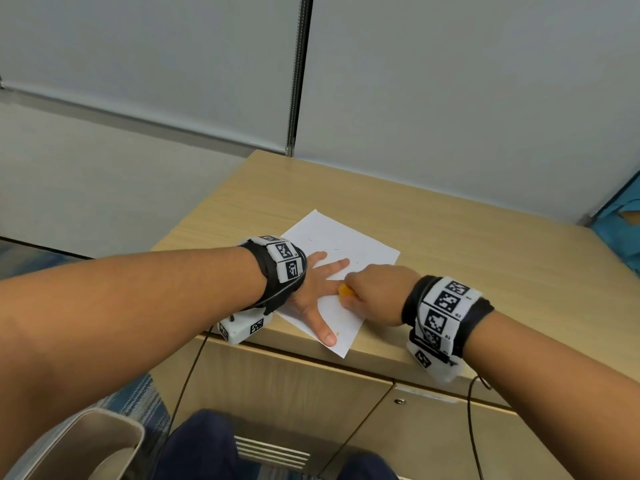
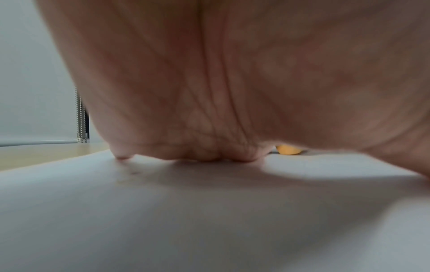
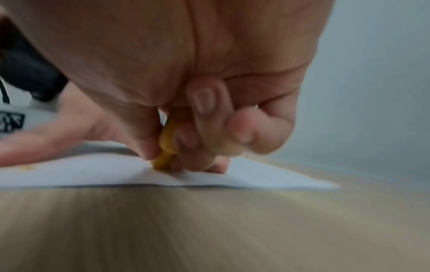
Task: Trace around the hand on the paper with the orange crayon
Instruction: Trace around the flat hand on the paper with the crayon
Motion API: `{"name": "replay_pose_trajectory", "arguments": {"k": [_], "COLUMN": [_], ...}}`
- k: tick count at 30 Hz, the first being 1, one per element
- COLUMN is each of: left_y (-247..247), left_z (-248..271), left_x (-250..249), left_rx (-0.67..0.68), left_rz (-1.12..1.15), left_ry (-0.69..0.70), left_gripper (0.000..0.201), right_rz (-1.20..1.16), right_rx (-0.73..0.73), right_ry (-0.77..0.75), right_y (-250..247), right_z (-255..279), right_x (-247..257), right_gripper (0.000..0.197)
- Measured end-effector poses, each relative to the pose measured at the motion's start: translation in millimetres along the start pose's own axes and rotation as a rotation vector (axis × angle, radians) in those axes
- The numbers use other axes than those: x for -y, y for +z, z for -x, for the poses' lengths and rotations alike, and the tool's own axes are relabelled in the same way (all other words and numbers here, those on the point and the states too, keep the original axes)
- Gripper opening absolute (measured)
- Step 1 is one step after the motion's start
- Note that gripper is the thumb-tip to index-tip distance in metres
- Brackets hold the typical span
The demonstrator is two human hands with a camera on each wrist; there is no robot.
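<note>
A white sheet of paper (image 1: 341,237) lies on the wooden cabinet top (image 1: 467,244). My left hand (image 1: 317,289) presses flat on the paper (image 2: 209,211) with fingers spread and the thumb pointing toward me. My right hand (image 1: 372,294) grips a short orange crayon (image 1: 345,291) and holds its tip on the paper beside the left index finger, in the gap between finger and thumb. The right wrist view shows the crayon (image 3: 166,147) pinched between curled fingers, its tip touching the paper (image 3: 267,179). From under the left palm the crayon (image 2: 288,150) shows as an orange spot.
Faint marks dot the paper's far half, and a small orange mark (image 1: 337,334) lies near the left thumb tip. The paper's near corner overhangs the cabinet's front edge (image 1: 374,370). A grey wall rises behind. A beige bin (image 1: 86,448) stands at lower left.
</note>
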State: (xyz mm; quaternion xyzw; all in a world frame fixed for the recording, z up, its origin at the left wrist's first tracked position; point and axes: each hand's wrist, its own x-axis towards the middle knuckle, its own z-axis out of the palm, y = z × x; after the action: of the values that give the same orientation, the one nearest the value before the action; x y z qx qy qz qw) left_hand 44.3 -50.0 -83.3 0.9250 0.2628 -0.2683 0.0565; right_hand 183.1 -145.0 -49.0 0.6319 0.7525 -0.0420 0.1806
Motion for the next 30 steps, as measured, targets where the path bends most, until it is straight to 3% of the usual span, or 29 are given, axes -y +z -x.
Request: {"name": "replay_pose_trajectory", "arguments": {"k": [4,8,13,16,21,25,28,30], "left_y": [0.9,0.6,-0.5,-3.4,-2.9,-0.5,1.1,0.0], "left_z": [0.3,-0.2,0.8,0.3,-2.0,-4.1,-5.9,-4.7], "left_x": [2.6,1.8,3.2,1.1,4.1,3.4,6.1,5.6], "left_rx": [-0.006,-0.010,0.016,0.008,0.010,-0.005,-0.002,0.007], "left_rz": [0.012,0.009,0.012,-0.035,0.021,-0.004,0.058,0.019], "left_ry": [-0.005,-0.004,-0.019,-0.022,-0.066,-0.042,-0.104,-0.079], "left_gripper": [0.123,0.122,0.126,0.131,0.143,0.140,0.158,0.149], "right_rz": [-0.009,0.027,-0.068,0.002,-0.038,0.033,-0.070,-0.133], "right_rx": [-0.032,-0.009,-0.010,0.022,0.007,-0.006,-0.062,-0.035], "right_ry": [-0.139,0.000,-0.125,0.005,-0.132,0.015,-0.110,-0.124], "right_y": [6.4,-1.7,5.8,-5.5,-4.5,-6.7,2.1,3.3], "right_z": [8.7,-3.2,0.5,-5.7,3.5,-7.3,-1.6,-1.0], "right_x": [20.5,5.0,25.1,8.5,27.8,10.1,26.5,24.8], "right_gripper": [0.035,0.039,0.046,0.040,0.042,0.041,0.042,0.043]}}
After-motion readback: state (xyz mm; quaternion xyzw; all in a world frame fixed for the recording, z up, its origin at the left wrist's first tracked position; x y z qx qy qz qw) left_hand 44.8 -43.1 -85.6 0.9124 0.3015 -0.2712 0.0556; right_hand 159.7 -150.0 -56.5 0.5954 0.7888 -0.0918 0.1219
